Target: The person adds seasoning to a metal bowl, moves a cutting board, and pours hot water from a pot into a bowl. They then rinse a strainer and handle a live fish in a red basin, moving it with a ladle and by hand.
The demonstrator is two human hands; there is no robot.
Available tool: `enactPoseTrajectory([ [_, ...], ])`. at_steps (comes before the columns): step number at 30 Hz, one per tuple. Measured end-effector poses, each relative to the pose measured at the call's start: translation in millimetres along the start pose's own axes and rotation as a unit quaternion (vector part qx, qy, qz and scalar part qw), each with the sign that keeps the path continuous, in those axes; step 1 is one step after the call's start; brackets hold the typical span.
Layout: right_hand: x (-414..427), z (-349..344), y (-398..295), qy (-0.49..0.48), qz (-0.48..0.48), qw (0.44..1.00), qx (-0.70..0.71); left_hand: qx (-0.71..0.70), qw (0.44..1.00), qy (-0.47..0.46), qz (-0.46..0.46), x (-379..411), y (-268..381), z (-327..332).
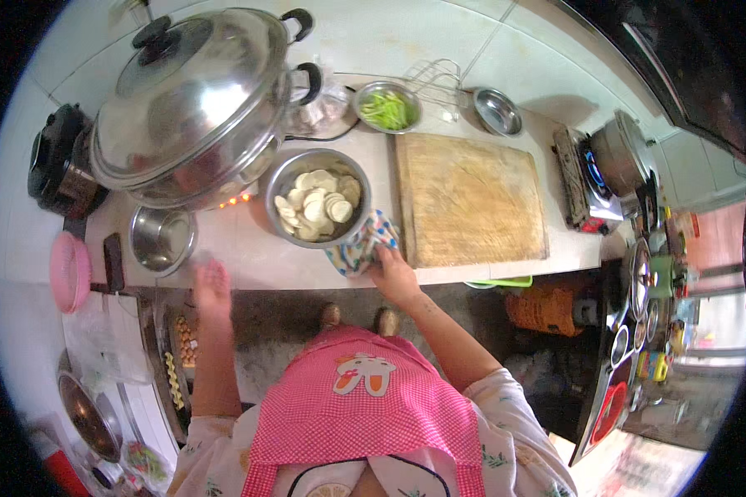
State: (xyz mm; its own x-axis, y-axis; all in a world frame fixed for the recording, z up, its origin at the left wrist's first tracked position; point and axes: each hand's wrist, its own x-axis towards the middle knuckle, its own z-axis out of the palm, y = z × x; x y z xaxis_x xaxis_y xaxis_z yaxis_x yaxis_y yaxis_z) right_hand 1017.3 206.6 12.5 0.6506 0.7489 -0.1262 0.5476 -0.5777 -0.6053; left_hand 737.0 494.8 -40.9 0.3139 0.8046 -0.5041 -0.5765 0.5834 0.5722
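My right hand (393, 273) grips a dotted cloth (368, 243) at the counter's front edge, just right of a steel bowl (362, 186) that holds round pale slices (316, 202). My left hand (212, 284), blurred, is over the front edge near a smaller steel bowl (189, 245); nothing shows in it, and its fingers are too blurred to tell if they are apart. A wooden cutting board (475, 199) lies to the right of the cloth. Behind the board, a metal bowl (359, 118) holds cut green vegetable pieces (386, 110).
A large lidded steamer pot (186, 118) stands at the back left, beside a black cooker (59, 164). A small steel bowl (497, 112) sits behind the board. On the right, a portable gas stove (587, 186) burns with a blue flame beside a pot (621, 149).
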Motion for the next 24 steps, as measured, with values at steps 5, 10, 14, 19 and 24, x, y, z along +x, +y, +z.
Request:
enactPoseTrajectory([
  [5, -25, -14, -7, -0.078, -0.042, 0.985, 0.15, 0.341, 0.923, -0.164, -0.072, -119, -93, 101],
  [10, -89, -38, 29, -0.013, 0.0, 0.975, 0.222, 0.57, 0.72, -0.375, 0.129, -124, -169, 130],
  [14, -168, -43, 92, 0.068, 0.036, 0.98, 0.186, 0.688, 0.487, -0.383, 0.378, -121, -209, 143],
  [19, -275, -59, 145, 0.129, 0.17, 0.943, 0.254, 0.739, 0.497, -0.301, 0.341, -105, -226, 141],
  [24, -371, -81, 194, 0.216, 0.262, 0.894, 0.293, 0.759, 0.492, -0.176, 0.389, -177, -280, 179],
])
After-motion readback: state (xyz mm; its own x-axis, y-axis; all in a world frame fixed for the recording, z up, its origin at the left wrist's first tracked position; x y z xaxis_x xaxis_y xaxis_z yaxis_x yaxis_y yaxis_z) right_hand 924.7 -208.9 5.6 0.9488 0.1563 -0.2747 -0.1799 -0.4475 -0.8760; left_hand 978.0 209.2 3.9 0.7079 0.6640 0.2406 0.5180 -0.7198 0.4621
